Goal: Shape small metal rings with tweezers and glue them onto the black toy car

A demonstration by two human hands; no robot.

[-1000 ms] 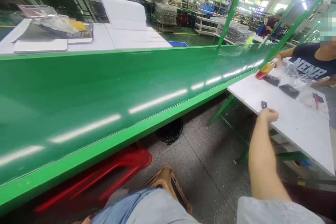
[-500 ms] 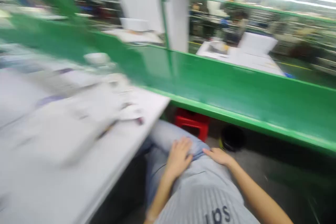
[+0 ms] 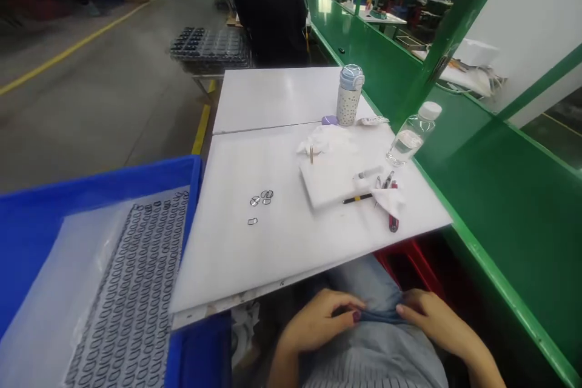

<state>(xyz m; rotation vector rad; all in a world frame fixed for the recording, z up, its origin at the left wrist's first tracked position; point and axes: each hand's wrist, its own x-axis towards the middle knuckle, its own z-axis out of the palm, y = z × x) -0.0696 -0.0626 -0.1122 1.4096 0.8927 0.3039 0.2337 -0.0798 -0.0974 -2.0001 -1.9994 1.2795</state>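
Observation:
Both of my hands are down at my lap, below the table's front edge. My left hand (image 3: 321,318) has thumb and forefinger closed together at a fold of my blue jeans (image 3: 379,291). Across from it, my right hand (image 3: 434,322) is curled, its thumb pressed to the same fold; its other fingertips are partly hidden. My striped grey shirt (image 3: 377,354) lies just below the fold. On the white table (image 3: 240,267) are several small dark-outlined rings (image 3: 267,196), a white foam block (image 3: 330,179), a black pen-like stick (image 3: 357,199) and a red-and-black cutter (image 3: 393,222).
At left stands a blue bin (image 3: 150,173) holding a sheet (image 3: 131,291) with rows of dark rings. A speckled tumbler (image 3: 348,103) and a clear water bottle (image 3: 406,140) stand at the right. Green panels (image 3: 509,194) border the table. Ahead sits a person in black (image 3: 273,12).
My view has swung left, from the green partition to the table and aisle. My left hand, which lay flat on my lap, now has its fingers closed at the jeans fold.

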